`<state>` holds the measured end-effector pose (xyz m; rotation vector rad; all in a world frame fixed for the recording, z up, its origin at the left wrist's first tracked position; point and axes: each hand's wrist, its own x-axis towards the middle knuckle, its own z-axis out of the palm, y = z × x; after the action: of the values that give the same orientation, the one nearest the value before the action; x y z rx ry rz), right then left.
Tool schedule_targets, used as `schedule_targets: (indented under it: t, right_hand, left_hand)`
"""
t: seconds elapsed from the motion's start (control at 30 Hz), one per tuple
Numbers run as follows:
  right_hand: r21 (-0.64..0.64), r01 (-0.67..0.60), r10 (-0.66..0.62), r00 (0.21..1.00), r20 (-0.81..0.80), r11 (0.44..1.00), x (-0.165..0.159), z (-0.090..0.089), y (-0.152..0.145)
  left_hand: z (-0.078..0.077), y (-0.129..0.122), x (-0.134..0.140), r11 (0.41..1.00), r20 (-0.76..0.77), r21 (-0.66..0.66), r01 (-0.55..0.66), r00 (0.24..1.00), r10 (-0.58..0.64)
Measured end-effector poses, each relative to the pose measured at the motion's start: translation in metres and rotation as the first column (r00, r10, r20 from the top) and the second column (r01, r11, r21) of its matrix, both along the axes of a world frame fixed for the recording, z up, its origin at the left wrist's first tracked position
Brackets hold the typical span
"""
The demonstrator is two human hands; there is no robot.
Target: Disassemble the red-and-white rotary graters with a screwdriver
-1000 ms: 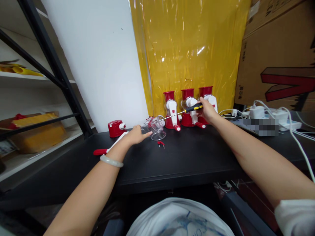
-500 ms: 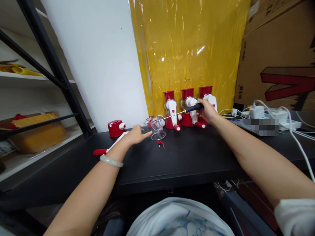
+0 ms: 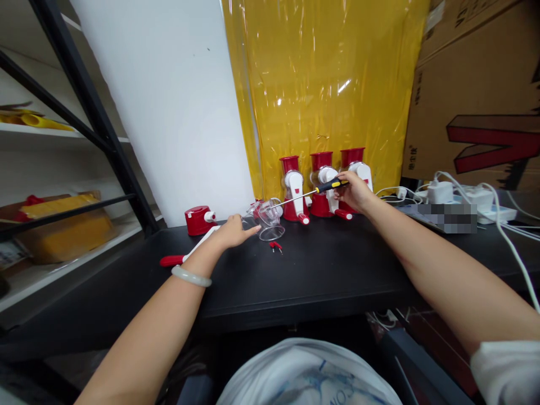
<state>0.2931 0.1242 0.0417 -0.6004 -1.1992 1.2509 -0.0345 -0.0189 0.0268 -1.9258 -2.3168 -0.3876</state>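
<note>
A clear plastic housing (image 3: 271, 214) with round openings sits on a black counter (image 3: 329, 270), near its back edge and roughly at the centre of the view. The person's left hand (image 3: 233, 232) grasps it from the left, thumb pointing right; the other fingers are mostly hidden. The right hand (image 3: 353, 191) is closed around the black-and-yellow handle of a screwdriver (image 3: 327, 187), whose thin metal shaft slants down leftward to the housing. Whether its tip is inside cannot be told.

Just in front of the housing lie small red pieces with metal pins (image 3: 275, 246). Left of the left hand stands a short red plastic cylinder with a white side knob (image 3: 197, 221); nearer, a white crank arm with a red grip (image 3: 172, 261) is partly covered by the forearm, which wears a pale bangle (image 3: 191, 277).

Behind the screwdriver, three red-and-white hand-cranked machines (image 3: 322, 162) stand upright in a row before a glossy yellow plastic sheet (image 3: 329, 73). White plugs and cables (image 3: 441, 192) lie at right.
</note>
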Motion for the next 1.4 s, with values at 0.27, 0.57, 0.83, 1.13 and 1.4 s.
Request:
schedule_targets:
  t: [0.27, 0.57, 0.83, 1.13, 1.4]
  right_hand:
    - [0.058, 0.091, -0.098, 0.988, 0.121, 0.994, -0.0023, -0.0022, 0.0028]
    - [-0.064, -0.027, 0.025, 0.999, -0.027, 0.998, -0.0020, 0.0033, -0.0057]
    - [-0.004, 0.015, -0.014, 0.998, 0.063, 1.000, -0.0028, 0.0018, -0.0040]
    - [-0.034, 0.015, -0.010, 0.993, 0.121, 0.999, 0.0033, 0.0011, 0.0011]
    - [-0.084, -0.025, 0.025, 1.000, -0.002, 0.996, 0.0021, 0.0013, -0.0009]
  left_hand:
    - [0.0007, -0.0003, 0.0012, 1.000, 0.018, 0.011, -0.015, 1.000, 0.014]
    - [-0.0001, 0.0002, 0.0001, 1.000, 0.006, 0.015, -0.003, 1.000, 0.003]
    - [-0.0002, -0.0001, 0.0003, 1.000, 0.017, 0.017, -0.009, 1.000, 0.008]
    - [-0.0016, 0.0025, -0.0023, 0.999, 0.023, 0.039, 0.015, 1.000, -0.016]
    - [0.0022, -0.0007, 0.0033, 1.000, 0.054, 0.005, -0.009, 0.999, 0.008]
